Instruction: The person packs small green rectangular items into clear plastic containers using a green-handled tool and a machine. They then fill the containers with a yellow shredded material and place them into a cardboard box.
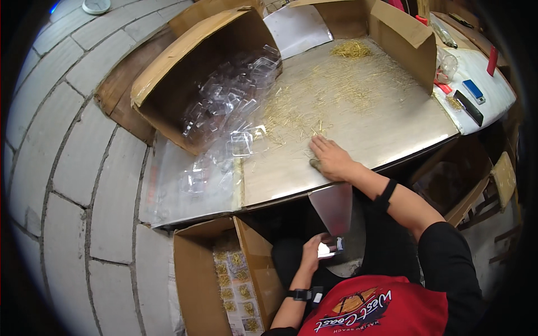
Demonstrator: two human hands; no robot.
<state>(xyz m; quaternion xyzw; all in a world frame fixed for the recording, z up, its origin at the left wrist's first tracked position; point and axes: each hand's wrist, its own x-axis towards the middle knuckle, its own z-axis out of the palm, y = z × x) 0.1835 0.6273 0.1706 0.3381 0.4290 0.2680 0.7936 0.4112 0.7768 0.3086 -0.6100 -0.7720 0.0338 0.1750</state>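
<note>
My right hand point(334, 161) lies palm down near the table's front edge, fingers stretched out, beside thin gold-coloured pins point(322, 130) scattered over the metal tabletop point(280, 185). What may be under the palm is hidden. Below the edge, my left hand point(314, 252) grips a small clear plastic box point(325, 250) that glares brightly. It is held under the narrow lower end of a translucent grey chute point(333, 210) hanging from the table edge. The glare hides whether anything is inside the box.
A tipped cardboard box point(162, 73) spills clear plastic cases point(232, 101) on the left. Below stands another carton point(255, 263) with rows of filled clear packs point(245, 291). A denser pin heap point(351, 49) sits at the back. At right are a blue item point(474, 91) and a black one point(468, 107).
</note>
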